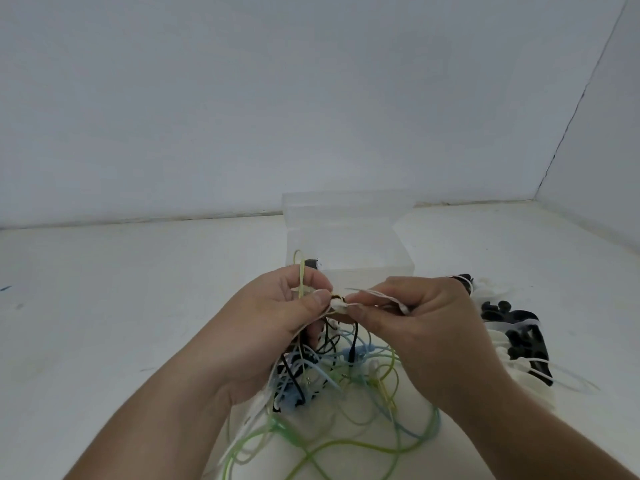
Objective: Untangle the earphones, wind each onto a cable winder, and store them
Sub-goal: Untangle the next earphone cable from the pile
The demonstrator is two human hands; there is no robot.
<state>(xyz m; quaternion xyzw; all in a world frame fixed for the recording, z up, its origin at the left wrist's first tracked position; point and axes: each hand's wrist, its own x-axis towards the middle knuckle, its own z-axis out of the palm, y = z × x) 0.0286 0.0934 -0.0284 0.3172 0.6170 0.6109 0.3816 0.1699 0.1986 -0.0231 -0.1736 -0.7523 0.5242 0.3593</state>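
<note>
A tangle of earphone cables (332, 403) in green, blue, black and white lies on the white table between my forearms. My left hand (277, 317) pinches white and pale green cords from it, with a green loop sticking up above the fingers. My right hand (412, 320) pinches a thin white cord. Between the two thumbs sits a small white knot with a brown bit (338, 304), held above the pile. A heap of black and white cable winders (519, 337) lies to the right of my right hand.
A clear plastic storage box (346, 237) stands just behind my hands, with a small black piece (311, 263) at its front left corner. White walls (311, 98) close the back and right sides. The white table (104, 306) stretches off to the left.
</note>
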